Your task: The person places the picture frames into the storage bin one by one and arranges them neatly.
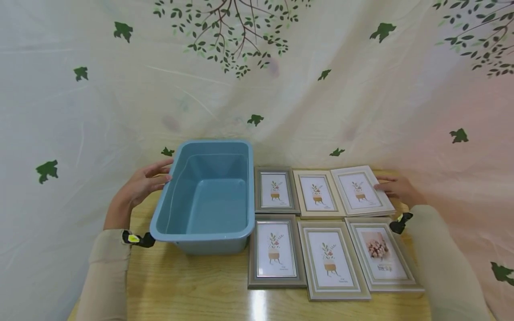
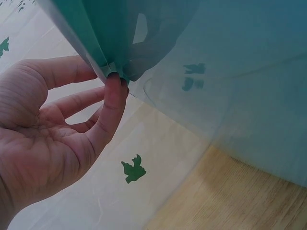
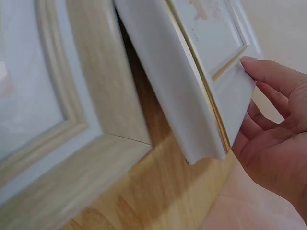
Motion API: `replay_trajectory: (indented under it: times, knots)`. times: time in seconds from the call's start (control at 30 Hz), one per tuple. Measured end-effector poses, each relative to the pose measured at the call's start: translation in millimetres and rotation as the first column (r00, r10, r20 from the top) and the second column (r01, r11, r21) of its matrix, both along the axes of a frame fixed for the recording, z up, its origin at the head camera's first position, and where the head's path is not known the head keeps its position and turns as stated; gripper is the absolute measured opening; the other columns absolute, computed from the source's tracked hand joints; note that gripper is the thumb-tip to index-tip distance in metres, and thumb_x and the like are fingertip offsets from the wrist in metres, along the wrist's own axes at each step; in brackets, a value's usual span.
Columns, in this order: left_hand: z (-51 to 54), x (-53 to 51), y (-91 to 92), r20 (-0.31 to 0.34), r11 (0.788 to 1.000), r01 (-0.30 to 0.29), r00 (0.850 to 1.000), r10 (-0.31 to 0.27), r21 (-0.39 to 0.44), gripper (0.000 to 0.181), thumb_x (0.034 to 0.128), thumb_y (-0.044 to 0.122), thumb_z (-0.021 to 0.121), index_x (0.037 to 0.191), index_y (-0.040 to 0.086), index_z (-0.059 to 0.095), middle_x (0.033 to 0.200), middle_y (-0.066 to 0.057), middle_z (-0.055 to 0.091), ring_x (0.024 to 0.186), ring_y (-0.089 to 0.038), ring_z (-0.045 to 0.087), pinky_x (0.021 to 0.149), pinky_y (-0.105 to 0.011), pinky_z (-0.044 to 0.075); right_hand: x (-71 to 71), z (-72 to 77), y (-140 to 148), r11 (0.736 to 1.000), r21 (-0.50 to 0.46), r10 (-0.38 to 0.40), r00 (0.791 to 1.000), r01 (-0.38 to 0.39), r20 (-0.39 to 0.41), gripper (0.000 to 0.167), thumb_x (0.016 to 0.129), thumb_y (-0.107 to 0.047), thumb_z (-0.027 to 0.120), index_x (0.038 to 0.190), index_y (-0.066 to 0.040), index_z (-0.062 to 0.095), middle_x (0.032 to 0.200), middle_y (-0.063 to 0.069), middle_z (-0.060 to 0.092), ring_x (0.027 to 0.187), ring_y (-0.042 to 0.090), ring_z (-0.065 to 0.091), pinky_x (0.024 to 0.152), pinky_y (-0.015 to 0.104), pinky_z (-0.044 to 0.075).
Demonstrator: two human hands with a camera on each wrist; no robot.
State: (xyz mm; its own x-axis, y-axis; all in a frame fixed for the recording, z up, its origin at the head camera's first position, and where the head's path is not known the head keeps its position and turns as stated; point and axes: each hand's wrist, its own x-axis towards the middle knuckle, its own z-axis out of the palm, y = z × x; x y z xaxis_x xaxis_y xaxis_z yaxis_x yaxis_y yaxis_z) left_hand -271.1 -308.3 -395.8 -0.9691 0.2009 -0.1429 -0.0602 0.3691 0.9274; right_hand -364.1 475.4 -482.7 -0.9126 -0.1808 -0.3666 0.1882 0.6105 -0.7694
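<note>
In the head view, a blue rectangular plastic basin (image 1: 218,205) is set on a light wood-grain table (image 1: 192,290), with nothing lying inside it. Its left rim is gripped by the left hand (image 1: 142,185). To its right, six rectangular picture frames are laid in two rows; the white frame with a thin gold inner line (image 1: 358,189) is placed at the right end of the back row, its right edge held by the right hand (image 1: 395,189). The cream frame (image 1: 319,194) is set just beside it, and the beige frame with a flower picture (image 1: 383,256) lies in front.

In the left wrist view, the basin's rim is pinched lightly by the fingertips. Should the rim be tugged by so narrow a hold, the basin could be tipped or slid, or the lip lost.

In the right wrist view, a corner of the white frame is pinched, thumb on the face, fingers beneath; the frame is tilted, and whether its far edge is supported cannot be told. Because only one end is grasped, it could be twisted out of the fingers by its own weight, or the cream frame could be scraped or nudged by its edge.
</note>
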Motion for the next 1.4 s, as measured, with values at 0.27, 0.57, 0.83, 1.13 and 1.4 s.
replay_trajectory:
  times: [0.27, 0.57, 0.83, 1.13, 1.4]
  knots:
    - [-1.0, -0.6, -1.4, -0.011, 1.0, 0.012, 1.0, -0.012, 0.002, 0.072, 0.1021, 0.031, 0.063, 0.163, 0.018, 0.027, 0.158, -0.022, 0.036, 0.11, 0.004, 0.059, 0.089, -0.018, 0.053, -2.5, 24.6, 2, 0.991, 0.027, 0.131, 0.991, -0.132, 0.039, 0.07, 0.108, -0.038, 0.049, 0.162, -0.003, 0.021, 0.159, 0.028, 0.036, 0.141, 0.044, 0.044, 0.113, 0.06, 0.039]
    - [-1.5, -0.8, -1.0, -0.014, 1.0, 0.012, 1.0, -0.012, 0.009, 0.072, 0.1019, 0.03, 0.064, 0.163, 0.017, 0.028, 0.157, -0.021, 0.037, 0.11, 0.004, 0.06, 0.089, -0.018, 0.053, -17.9, 39.9, 4, 0.991, 0.033, 0.126, 0.981, -0.132, 0.149, 0.076, 0.108, -0.034, 0.05, 0.16, 0.007, 0.013, 0.154, 0.027, 0.04, 0.141, 0.043, 0.043, 0.113, 0.052, 0.043]
    - [-1.6, -1.5, -2.0, -0.008, 1.0, 0.015, 1.0, -0.014, 0.023, 0.072, 0.1019, 0.029, 0.064, 0.163, 0.018, 0.027, 0.157, -0.021, 0.037, 0.11, 0.004, 0.06, 0.089, -0.018, 0.053, -23.5, 59.3, -6, 0.993, 0.019, 0.11, 0.982, -0.114, 0.156, 0.071, 0.107, -0.025, 0.055, 0.155, 0.013, 0.021, 0.123, -0.003, 0.064, 0.112, 0.015, 0.061, 0.098, 0.034, 0.053]
    - [-1.3, -1.9, -2.8, -0.019, 0.999, 0.023, 1.0, -0.023, 0.033, 0.071, 0.1025, 0.027, 0.063, 0.163, 0.017, 0.027, 0.151, -0.014, 0.042, 0.111, 0.003, 0.06, 0.09, -0.019, 0.054, -29.7, 67.0, -15, 0.996, 0.025, 0.081, 0.987, -0.086, 0.14, 0.065, 0.105, -0.021, 0.058, 0.151, 0.015, 0.029, 0.111, -0.004, 0.069, 0.1, 0.015, 0.065, 0.089, 0.031, 0.056]
    - [-2.0, -1.6, -2.0, -0.018, 0.998, 0.02, 1.0, -0.019, 0.051, 0.071, 0.1023, 0.025, 0.064, 0.162, 0.016, 0.028, 0.151, -0.014, 0.042, 0.11, 0.003, 0.062, 0.089, -0.019, 0.055, -23.6, 76.9, -24, 0.986, 0.148, 0.069, 0.995, -0.079, 0.069, 0.066, 0.103, -0.028, 0.062, 0.15, 0.01, 0.036, 0.129, 0.016, 0.065, 0.105, 0.024, 0.064, 0.098, 0.047, 0.054]
